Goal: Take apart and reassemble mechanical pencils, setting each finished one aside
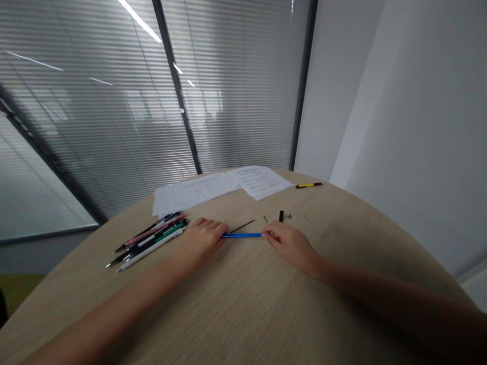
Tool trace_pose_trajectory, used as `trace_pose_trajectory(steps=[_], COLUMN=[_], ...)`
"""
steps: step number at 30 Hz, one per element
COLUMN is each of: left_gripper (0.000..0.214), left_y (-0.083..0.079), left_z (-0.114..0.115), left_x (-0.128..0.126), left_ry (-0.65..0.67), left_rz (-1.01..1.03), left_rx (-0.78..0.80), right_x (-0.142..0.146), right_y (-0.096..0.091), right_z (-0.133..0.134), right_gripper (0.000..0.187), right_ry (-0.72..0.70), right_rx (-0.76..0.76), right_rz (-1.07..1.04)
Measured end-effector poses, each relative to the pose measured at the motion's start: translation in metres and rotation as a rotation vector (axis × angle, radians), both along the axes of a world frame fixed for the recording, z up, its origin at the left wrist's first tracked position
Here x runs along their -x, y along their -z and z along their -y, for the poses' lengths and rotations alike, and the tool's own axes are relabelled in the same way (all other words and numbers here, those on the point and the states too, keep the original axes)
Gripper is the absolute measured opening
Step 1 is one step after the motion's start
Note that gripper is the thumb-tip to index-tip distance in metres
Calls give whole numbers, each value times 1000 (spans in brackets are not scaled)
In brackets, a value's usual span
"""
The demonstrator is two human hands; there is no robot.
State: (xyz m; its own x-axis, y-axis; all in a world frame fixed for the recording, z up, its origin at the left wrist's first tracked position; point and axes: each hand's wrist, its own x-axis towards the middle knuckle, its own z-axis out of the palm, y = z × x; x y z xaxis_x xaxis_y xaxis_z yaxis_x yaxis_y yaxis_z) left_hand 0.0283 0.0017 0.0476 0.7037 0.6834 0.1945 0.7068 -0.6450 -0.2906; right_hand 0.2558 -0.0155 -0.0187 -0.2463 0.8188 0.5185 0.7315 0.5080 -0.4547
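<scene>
A blue pen barrel (243,235) lies level between my hands, just above or on the table. My left hand (203,235) is closed around its left end, palm down. At the other end, my right hand (287,243) pinches a small pale piece that meets the barrel's tip; the fingers hide most of it. Behind the barrel a thin black pen refill (242,226) slants away from my left fingers. Just beyond my right hand are a short black cylindrical pen part (281,216) and small greyish pieces (265,218), too small to name.
Several pens (152,241) lie bunched left of my left hand on the round wooden table (236,314). Printed sheets of paper (262,181) spread along the far edge. A yellow and black pen (309,185) rests at the far right. Glass panels with blinds stand behind.
</scene>
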Motion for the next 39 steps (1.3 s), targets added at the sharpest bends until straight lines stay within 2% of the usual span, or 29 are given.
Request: trace_pose_trajectory(steps=[11,16,21,27,34,39], left_gripper=[10,10,11,17,20,20], left_y=[10,20,32,42,43,40], left_z=[2,6,12,14,4,4], left_x=[-3,-8,-12,-11,-9,-10], left_ry=[28,69,26,-88,-103,-84], left_rz=[61,115,267,568,979,1055], left_rx=[72,80,132,318,698,750], right_x=[1,-1,-2,-2,1,2], right_y=[-2,2,6,7,-1,-4], right_z=[4,2,0,-3,0,2], right_gripper=[17,25,30,35,42,43], right_ry=[134,94,43,-19,-41,-55], right_rx=[33,38,38,65,104,101], right_rz=[-50,-96,-167,-237,-259,-195])
